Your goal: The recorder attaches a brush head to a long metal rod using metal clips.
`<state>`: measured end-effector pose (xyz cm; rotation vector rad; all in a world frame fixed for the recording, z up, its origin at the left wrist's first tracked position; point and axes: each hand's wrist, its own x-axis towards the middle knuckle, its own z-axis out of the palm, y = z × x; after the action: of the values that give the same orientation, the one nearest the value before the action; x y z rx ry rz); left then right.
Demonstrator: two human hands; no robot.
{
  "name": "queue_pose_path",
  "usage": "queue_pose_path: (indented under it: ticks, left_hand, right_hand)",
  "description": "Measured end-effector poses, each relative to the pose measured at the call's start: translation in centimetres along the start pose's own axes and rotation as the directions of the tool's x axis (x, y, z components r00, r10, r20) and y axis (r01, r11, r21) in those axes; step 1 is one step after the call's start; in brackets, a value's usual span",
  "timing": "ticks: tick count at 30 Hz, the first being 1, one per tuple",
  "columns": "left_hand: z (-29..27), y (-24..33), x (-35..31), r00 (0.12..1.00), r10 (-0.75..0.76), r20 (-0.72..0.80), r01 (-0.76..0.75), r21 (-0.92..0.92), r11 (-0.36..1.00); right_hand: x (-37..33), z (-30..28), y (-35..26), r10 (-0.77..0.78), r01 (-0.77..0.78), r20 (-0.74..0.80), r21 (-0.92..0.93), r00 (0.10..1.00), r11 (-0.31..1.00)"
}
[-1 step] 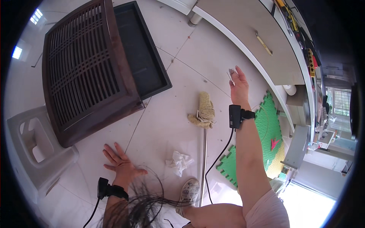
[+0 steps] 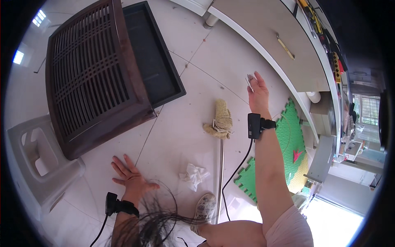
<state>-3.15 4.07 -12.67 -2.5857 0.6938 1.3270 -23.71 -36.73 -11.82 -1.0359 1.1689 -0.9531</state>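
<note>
My left hand (image 2: 131,181) presses on the pale tiled floor with its fingers spread and nothing in it. Farther out on the right, my right hand (image 2: 259,92) is closed, thumb and fingers pinching a small greyish bit of debris (image 2: 249,78) with thin pale strips. Between the hands lies a stick (image 2: 221,173) with a yellowish cloth (image 2: 222,117) tied around its far end. A crumpled white tissue (image 2: 194,177) rests on the floor to the left of the stick. Each wrist wears a black strapped device with a cable.
A dark brown slatted tea tray (image 2: 90,74) with a black drawer (image 2: 152,53) pulled out stands beside a grey plastic stool (image 2: 61,173). Along the right runs a low cabinet (image 2: 263,37) with tools on top. A green foam mat (image 2: 290,136) lies under my right forearm. Small dirt specks dot the floor.
</note>
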Motion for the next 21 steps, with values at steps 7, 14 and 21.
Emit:
queue_pose_path:
  ticks: [7, 14, 21]
  left_hand:
    - [0.2, -0.2, 0.0, 1.0, 0.0, -0.009, 0.0, -0.01, 1.0]
    - [0.1, -0.1, 0.1, 1.0, 0.004, 0.007, -0.003, -0.033, 0.999]
    - [0.9, -0.9, 0.2, 0.998, 0.058, -0.035, -0.06, -0.079, 0.995]
  right_hand:
    - [0.1, 0.3, 0.4, -0.035, 0.015, 0.137, 0.146, 0.99, 0.989]
    - [-0.2, 0.6, -0.4, -0.007, 0.009, 0.063, -0.032, 0.998, 0.999]
    - [-1.0, 0.6, -0.9, -0.166, 0.171, 0.051, -0.442, 0.985, 0.881]
